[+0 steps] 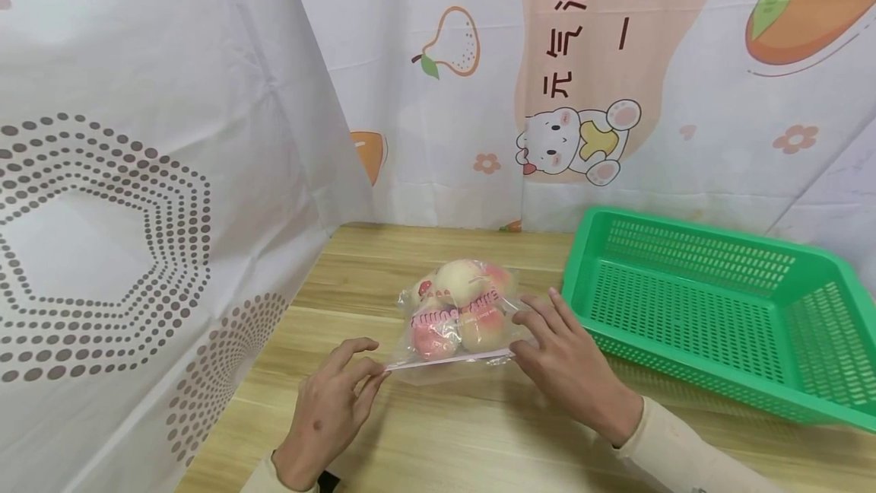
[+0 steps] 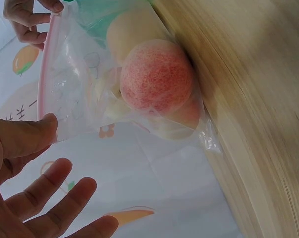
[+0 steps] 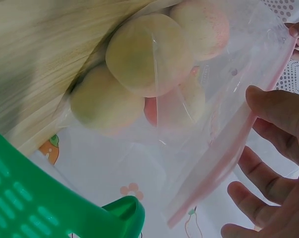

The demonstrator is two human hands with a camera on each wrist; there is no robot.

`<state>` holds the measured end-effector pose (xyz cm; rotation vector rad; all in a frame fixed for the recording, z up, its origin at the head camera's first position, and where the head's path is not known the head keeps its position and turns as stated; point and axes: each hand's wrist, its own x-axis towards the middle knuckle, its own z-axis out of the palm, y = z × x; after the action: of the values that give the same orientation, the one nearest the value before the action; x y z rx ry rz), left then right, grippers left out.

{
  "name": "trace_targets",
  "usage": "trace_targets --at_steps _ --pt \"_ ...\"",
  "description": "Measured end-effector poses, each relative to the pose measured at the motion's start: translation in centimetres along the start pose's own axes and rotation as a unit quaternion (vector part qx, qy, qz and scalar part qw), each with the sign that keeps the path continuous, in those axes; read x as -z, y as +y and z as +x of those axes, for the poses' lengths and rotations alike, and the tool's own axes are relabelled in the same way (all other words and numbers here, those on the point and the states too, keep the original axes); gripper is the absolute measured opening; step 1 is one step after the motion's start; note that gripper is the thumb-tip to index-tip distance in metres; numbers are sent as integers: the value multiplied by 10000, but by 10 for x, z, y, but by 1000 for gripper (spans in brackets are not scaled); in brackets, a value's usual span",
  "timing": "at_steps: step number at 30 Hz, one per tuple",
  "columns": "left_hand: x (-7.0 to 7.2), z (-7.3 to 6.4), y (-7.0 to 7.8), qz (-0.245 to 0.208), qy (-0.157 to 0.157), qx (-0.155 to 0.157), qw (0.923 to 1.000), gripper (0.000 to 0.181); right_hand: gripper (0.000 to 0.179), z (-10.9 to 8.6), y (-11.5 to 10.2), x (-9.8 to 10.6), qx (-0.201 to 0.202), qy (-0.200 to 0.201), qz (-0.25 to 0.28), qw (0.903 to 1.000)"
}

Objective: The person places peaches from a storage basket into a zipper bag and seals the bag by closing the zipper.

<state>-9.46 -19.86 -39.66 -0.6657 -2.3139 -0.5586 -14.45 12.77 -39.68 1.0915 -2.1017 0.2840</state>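
A clear zip bag [image 1: 438, 362] with a pink seal strip holds several peaches [image 1: 482, 327] and rests on the wooden table. My left hand [image 1: 335, 405] pinches the left end of the strip between thumb and forefinger, its other fingers spread, as the left wrist view shows. At the strip's right part, my right hand [image 1: 564, 360] pinches the bag's edge with thumb and forefinger. In the right wrist view the peaches [image 3: 144, 54] lie at the bag's far end, away from the pink strip [image 3: 209, 186].
A green perforated basket [image 1: 684, 318] stands to the right on the wooden table [image 1: 445, 440], close to my right hand. White printed cloth [image 1: 438, 135] hangs behind the table, and a dotted cloth [image 1: 137, 249] hangs along the left.
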Motion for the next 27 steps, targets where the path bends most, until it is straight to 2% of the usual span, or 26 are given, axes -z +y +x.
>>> trace_targets --at_steps 6,8,12,17,23,27 --pt "1 -1 0 69 -48 26 10000 17 62 -1 0 0 -7 58 -21 10000" --pt "1 -1 0 62 -45 32 10000 19 62 -1 0 0 -7 72 -20 10000" --pt "1 0 1 100 -42 48 9999 9 61 -1 1 0 6 77 -33 10000" --pt "1 1 2 156 -56 59 9998 20 60 -2 3 0 -13 89 -57 9999" --pt "1 1 2 127 -85 70 9999 19 59 -4 4 1 -64 80 -39 9999" --pt "1 0 2 58 -75 50 9999 10 63 -6 4 2 -120 18 -79 9999"
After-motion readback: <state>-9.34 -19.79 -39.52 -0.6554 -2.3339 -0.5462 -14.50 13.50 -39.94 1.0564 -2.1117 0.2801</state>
